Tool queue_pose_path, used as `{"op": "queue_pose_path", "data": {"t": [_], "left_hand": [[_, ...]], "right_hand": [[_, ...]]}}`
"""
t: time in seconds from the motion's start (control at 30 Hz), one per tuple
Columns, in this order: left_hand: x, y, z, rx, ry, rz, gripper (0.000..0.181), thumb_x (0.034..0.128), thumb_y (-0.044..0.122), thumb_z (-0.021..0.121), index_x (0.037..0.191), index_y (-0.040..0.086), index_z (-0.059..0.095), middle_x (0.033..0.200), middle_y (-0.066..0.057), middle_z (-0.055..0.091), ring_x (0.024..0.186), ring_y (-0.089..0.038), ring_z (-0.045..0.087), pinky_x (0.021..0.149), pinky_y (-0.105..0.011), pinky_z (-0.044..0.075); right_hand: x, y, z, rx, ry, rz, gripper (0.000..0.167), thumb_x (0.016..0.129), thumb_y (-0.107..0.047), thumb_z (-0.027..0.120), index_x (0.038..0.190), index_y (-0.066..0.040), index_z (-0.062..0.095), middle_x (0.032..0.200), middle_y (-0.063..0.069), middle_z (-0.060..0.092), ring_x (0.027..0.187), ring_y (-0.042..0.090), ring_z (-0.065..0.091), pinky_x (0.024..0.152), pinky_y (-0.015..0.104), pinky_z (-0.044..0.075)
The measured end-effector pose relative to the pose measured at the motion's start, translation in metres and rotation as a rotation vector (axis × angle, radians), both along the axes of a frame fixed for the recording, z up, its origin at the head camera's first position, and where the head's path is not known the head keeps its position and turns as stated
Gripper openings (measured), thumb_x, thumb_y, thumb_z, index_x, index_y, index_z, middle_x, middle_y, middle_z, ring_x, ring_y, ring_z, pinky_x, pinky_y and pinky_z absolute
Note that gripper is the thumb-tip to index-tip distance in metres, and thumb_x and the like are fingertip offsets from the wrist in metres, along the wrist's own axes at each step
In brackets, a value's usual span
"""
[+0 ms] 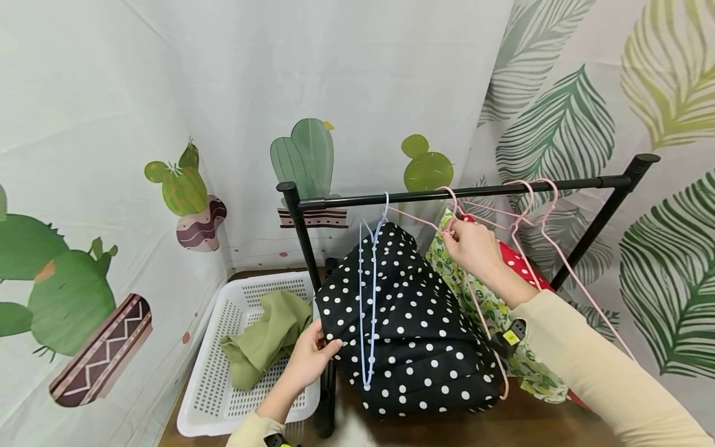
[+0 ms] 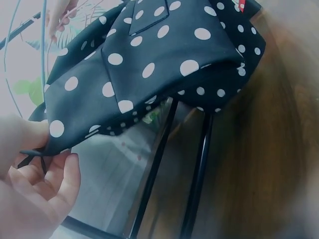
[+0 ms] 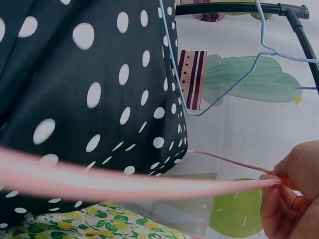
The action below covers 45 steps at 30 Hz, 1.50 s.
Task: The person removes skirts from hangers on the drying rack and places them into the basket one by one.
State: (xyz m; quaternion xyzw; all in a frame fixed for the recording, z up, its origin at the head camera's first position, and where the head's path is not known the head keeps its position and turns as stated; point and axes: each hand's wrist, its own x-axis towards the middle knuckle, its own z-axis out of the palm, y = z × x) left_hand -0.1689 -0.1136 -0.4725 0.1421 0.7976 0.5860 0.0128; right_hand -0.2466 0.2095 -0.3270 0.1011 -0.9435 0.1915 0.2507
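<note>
My left hand [image 1: 310,357] pinches the lower left edge of a black garment with white dots [image 1: 416,323], between thumb and fingers. A pocket [image 2: 149,15] shows on this garment in the left wrist view. My right hand [image 1: 475,248] pinches a pink hanger [image 3: 124,182] just below its hook, which is at the rack's rail [image 1: 357,200]. One arm of that hanger passes behind the garment's top; the other runs down its right side. A light blue hanger [image 1: 373,298] hangs from the rail in front of the garment, near its left side.
A white basket [image 1: 195,397] with a green cloth [image 1: 262,341] stands left of the rack. Lemon-print cloth [image 1: 539,366] and red dotted cloth [image 1: 514,257] hang on the right, by more pink hangers [image 1: 550,236]. The rack's left post [image 1: 304,242] stands beside my left hand.
</note>
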Motion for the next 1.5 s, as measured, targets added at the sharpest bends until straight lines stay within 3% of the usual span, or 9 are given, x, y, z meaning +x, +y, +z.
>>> {"op": "queue_pose_path", "data": {"t": [0.33, 0.5, 0.7, 0.77, 0.87, 0.97, 1.1, 1.17, 1.5], "left_hand": [[0.004, -0.012, -0.008, 0.027, -0.055, 0.028, 0.036, 0.0837, 0.001, 0.062, 0.118, 0.009, 0.053, 0.091, -0.012, 0.067, 0.069, -0.011, 0.057, 0.057, -0.032, 0.052], [0.006, -0.019, -0.009, 0.032, -0.058, 0.034, 0.037, 0.0840, 0.000, 0.062, 0.119, 0.009, 0.053, 0.090, -0.011, 0.067, 0.070, -0.010, 0.058, 0.057, -0.027, 0.050], [0.006, -0.026, -0.007, 0.057, -0.088, 0.064, 0.033, 0.0836, -0.007, 0.058, 0.114, 0.006, 0.054, 0.092, -0.014, 0.066, 0.071, -0.011, 0.059, 0.059, -0.030, 0.052], [0.008, -0.028, -0.001, 0.055, -0.104, 0.077, 0.033, 0.0837, -0.007, 0.058, 0.114, 0.005, 0.054, 0.092, -0.014, 0.066, 0.071, -0.012, 0.059, 0.059, -0.032, 0.052], [0.012, -0.028, 0.011, 0.053, -0.101, 0.084, 0.031, 0.0829, -0.007, 0.059, 0.111, 0.004, 0.055, 0.091, -0.014, 0.066, 0.070, -0.012, 0.059, 0.059, -0.029, 0.051], [0.013, -0.030, 0.013, 0.063, -0.088, 0.091, 0.031, 0.0815, -0.008, 0.061, 0.110, 0.003, 0.056, 0.089, -0.014, 0.066, 0.069, -0.011, 0.059, 0.058, -0.026, 0.050], [0.007, -0.036, 0.001, 0.060, -0.068, 0.095, 0.032, 0.0805, -0.006, 0.063, 0.110, 0.005, 0.056, 0.087, -0.012, 0.066, 0.067, -0.011, 0.058, 0.057, -0.027, 0.050], [0.007, -0.037, 0.000, 0.051, -0.038, 0.097, 0.032, 0.0800, -0.004, 0.065, 0.109, 0.005, 0.056, 0.085, -0.011, 0.066, 0.066, -0.010, 0.058, 0.056, -0.026, 0.049], [0.004, -0.046, 0.002, 0.073, -0.034, 0.151, 0.026, 0.0805, -0.006, 0.064, 0.104, 0.002, 0.056, 0.086, -0.013, 0.066, 0.068, -0.010, 0.060, 0.059, -0.028, 0.052]], "right_hand": [[0.001, -0.001, -0.001, -0.022, 0.015, -0.002, 0.015, 0.086, -0.013, 0.055, 0.082, -0.003, 0.066, 0.050, 0.003, 0.052, 0.043, 0.020, 0.043, 0.039, 0.029, 0.028], [0.001, -0.002, 0.000, -0.028, 0.016, 0.004, 0.015, 0.086, -0.012, 0.055, 0.083, -0.002, 0.066, 0.051, 0.004, 0.053, 0.042, 0.019, 0.042, 0.039, 0.029, 0.028], [-0.001, 0.000, -0.001, -0.036, 0.018, -0.004, 0.015, 0.086, -0.012, 0.055, 0.080, -0.003, 0.065, 0.049, 0.003, 0.050, 0.043, 0.020, 0.042, 0.039, 0.030, 0.027], [-0.002, 0.001, -0.002, -0.038, 0.024, -0.002, 0.016, 0.086, -0.012, 0.055, 0.076, -0.004, 0.063, 0.049, 0.003, 0.049, 0.043, 0.021, 0.042, 0.040, 0.030, 0.027], [-0.003, 0.002, -0.003, -0.034, 0.032, -0.001, 0.017, 0.085, -0.012, 0.056, 0.071, -0.006, 0.060, 0.049, 0.002, 0.047, 0.044, 0.021, 0.042, 0.040, 0.030, 0.026], [-0.003, 0.003, -0.004, -0.030, 0.032, 0.000, 0.017, 0.085, -0.013, 0.055, 0.070, -0.006, 0.060, 0.048, 0.002, 0.046, 0.044, 0.021, 0.042, 0.040, 0.030, 0.026], [-0.004, 0.003, -0.005, -0.029, 0.031, -0.003, 0.018, 0.085, -0.013, 0.055, 0.070, -0.006, 0.060, 0.048, 0.002, 0.046, 0.043, 0.021, 0.042, 0.040, 0.030, 0.026], [-0.004, 0.003, -0.005, -0.030, 0.031, -0.004, 0.020, 0.085, -0.013, 0.055, 0.067, -0.007, 0.058, 0.048, 0.003, 0.047, 0.043, 0.022, 0.042, 0.040, 0.030, 0.026], [-0.003, 0.003, -0.004, -0.023, 0.003, -0.020, 0.024, 0.087, -0.015, 0.054, 0.064, -0.008, 0.053, 0.049, 0.002, 0.044, 0.046, 0.023, 0.042, 0.041, 0.031, 0.026]]}}
